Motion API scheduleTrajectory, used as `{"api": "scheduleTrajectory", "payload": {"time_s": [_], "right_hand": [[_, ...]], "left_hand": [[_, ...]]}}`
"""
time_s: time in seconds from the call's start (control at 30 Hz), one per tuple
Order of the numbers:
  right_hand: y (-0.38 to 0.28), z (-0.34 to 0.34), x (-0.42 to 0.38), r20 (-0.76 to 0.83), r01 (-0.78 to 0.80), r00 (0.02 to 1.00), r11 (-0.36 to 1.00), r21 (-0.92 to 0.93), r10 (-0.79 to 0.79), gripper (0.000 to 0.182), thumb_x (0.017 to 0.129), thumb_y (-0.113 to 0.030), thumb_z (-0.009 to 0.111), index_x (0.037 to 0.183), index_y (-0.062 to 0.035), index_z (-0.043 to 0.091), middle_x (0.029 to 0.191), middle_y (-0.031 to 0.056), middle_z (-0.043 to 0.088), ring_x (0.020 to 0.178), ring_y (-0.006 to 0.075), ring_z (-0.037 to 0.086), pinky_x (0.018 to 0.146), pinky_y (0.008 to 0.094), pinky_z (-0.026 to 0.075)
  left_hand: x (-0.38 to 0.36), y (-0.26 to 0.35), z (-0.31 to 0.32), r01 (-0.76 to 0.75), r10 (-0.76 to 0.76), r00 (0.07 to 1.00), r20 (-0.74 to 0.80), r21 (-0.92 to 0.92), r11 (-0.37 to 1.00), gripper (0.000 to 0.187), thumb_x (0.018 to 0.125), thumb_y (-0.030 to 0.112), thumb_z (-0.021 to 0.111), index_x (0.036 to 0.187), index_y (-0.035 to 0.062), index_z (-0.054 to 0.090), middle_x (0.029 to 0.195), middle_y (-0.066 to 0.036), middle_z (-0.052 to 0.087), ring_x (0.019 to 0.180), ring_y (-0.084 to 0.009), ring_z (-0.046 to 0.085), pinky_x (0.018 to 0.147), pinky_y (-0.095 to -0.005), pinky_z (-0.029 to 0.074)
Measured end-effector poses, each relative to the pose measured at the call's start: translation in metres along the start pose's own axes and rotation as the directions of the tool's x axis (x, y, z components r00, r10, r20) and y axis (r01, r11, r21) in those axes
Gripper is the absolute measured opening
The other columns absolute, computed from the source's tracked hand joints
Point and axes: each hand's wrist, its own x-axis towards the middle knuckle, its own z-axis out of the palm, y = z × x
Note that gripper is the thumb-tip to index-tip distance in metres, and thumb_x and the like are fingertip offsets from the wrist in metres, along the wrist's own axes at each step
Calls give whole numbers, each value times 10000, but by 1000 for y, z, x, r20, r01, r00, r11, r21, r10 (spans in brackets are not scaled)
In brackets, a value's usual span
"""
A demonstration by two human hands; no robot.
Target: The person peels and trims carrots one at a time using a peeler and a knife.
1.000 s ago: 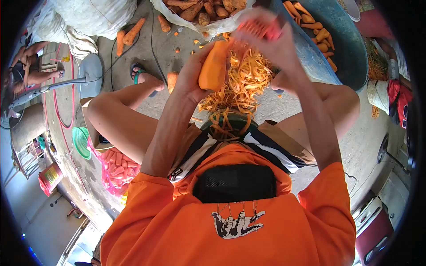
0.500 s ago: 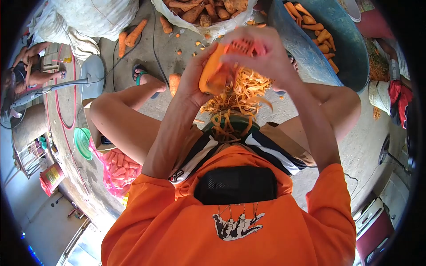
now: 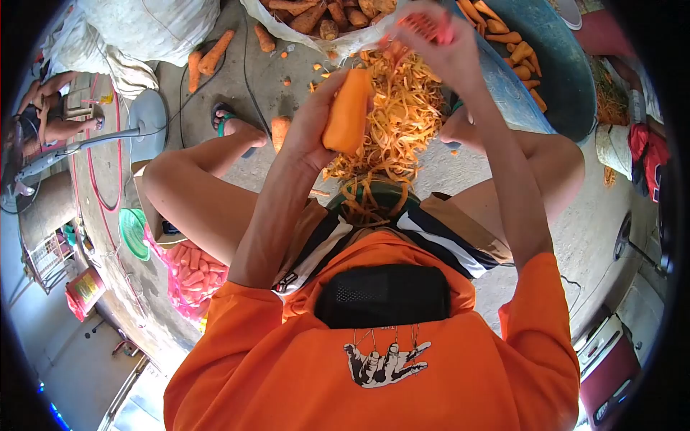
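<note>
A large orange carrot [image 3: 346, 115], its visible side peeled smooth, is gripped in my left hand [image 3: 310, 118]. Up and to the right, my right hand [image 3: 451, 54] is closed around a red peeler [image 3: 425, 27], which is apart from the carrot and slightly blurred. Beneath both hands lies a heap of carrot peelings [image 3: 402, 129] on the floor between my feet. Some strips hang over a dark green rounded thing [image 3: 381, 197] between my thighs.
Ahead stands a white sack [image 3: 287, 29] of unpeeled carrots. A blue tub [image 3: 575, 86] at the right holds peeled carrots. A pink bag of carrots [image 3: 194, 276] sits at the left, near a green basket [image 3: 134, 231] and a standing fan [image 3: 86, 151]. Another person [image 3: 50, 115] sits far left.
My right hand has moved with the peeler off the carrot, up and to the right. The left hand keeps the carrot in nearly the same place, and more of its peeled side shows.
</note>
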Motion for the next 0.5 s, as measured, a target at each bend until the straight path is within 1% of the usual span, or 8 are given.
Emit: {"api": "scheduleTrajectory", "payload": {"time_s": [0.03,0.17,0.2,0.3,0.33,0.37,0.43,0.5], "right_hand": [[13,-8,3,-134,-57,989,997,47,63,215,865,-123,839,1029,-53,720,952,-6,723,862,82,670,778,233,542],[-50,15,-7,7,-60,998,917,395,62,223,897,-208,828,1040,-71,725,821,-15,720,769,47,659,719,230,535],[-61,22,-12,47,106,993,988,116,-112,294,855,-224,862,1069,-80,722,816,0,717,726,55,638,678,272,527],[-57,22,-13,205,-6,979,998,70,-9,374,829,-309,876,1092,-94,720,782,22,687,698,62,607,654,304,509],[-32,18,-12,129,-21,991,996,-87,33,401,850,-373,837,1131,-116,712,774,90,680,690,162,665,646,356,514],[-22,9,-2,127,-24,991,995,-92,36,401,850,-373,837,1131,-116,712,774,90,680,690,162,665,646,356,514],[-19,-9,17,-118,-130,979,956,263,166,111,977,-89,721,939,-13,650,861,62,692,748,131,708,624,289,562],[-22,-26,17,-140,-223,962,970,100,235,127,974,-110,729,937,-19,649,835,58,689,741,126,708,618,291,557]], "left_hand": [[0,2,-3,25,-23,999,50,-31,999,377,1075,374,509,1212,38,611,1067,-77,685,915,-187,689,668,-357,606],[-4,4,10,-40,45,998,38,-118,992,372,1069,369,519,1195,32,615,1062,-77,685,910,-182,687,669,-349,604],[-4,6,17,-48,50,999,19,-89,995,372,1061,369,536,1184,28,614,1038,-75,671,894,-176,672,663,-334,590],[-2,3,9,-48,48,999,-10,-13,999,383,1053,377,552,1177,21,615,995,-71,651,856,-169,646,663,-311,565],[0,1,5,-46,46,999,0,34,998,393,1052,384,552,1180,18,617,977,-68,645,833,-167,637,669,-302,555],[1,1,5,-41,41,999,4,34,999,393,1052,384,552,1180,18,617,977,-68,645,833,-167,637,669,-302,555],[0,1,5,78,-65,996,60,-246,966,423,1053,418,533,1195,28,618,923,-65,647,796,-152,624,676,-308,526],[2,-1,4,162,-127,975,183,-196,967,461,1046,459,529,1178,29,631,904,-63,640,790,-152,614,682,-314,514]]}}
